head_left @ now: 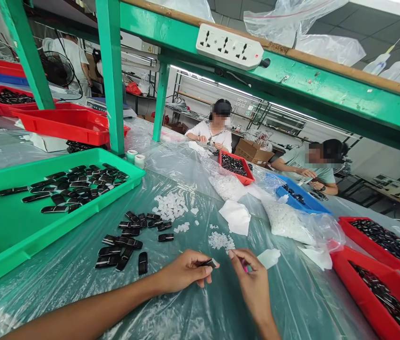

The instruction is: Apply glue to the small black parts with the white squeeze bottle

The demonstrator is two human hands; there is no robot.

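Note:
My left hand [186,273] is closed, thumb on top, around a small black plastic piece [207,263] with a pale end pointing right. To its right, my right hand [251,278] is closed with thumb and forefinger together, at the near edge of a pile of tiny white bits [221,240]. A pink-and-teal object [246,266] shows inside its curled fingers; its kind is mostly hidden. Whether the fingertips also pinch a white bit, I cannot tell. Left of the hands lie several loose black pieces [124,243], and behind them a heap of larger white pieces [170,206].
A green tray [12,257] with black pieces stands left. Red trays [349,264] stand right. A clear bag of white bits [287,222] and white paper [235,217] lie ahead. Two people work across the table. A green frame [115,75] carries a power strip [229,47].

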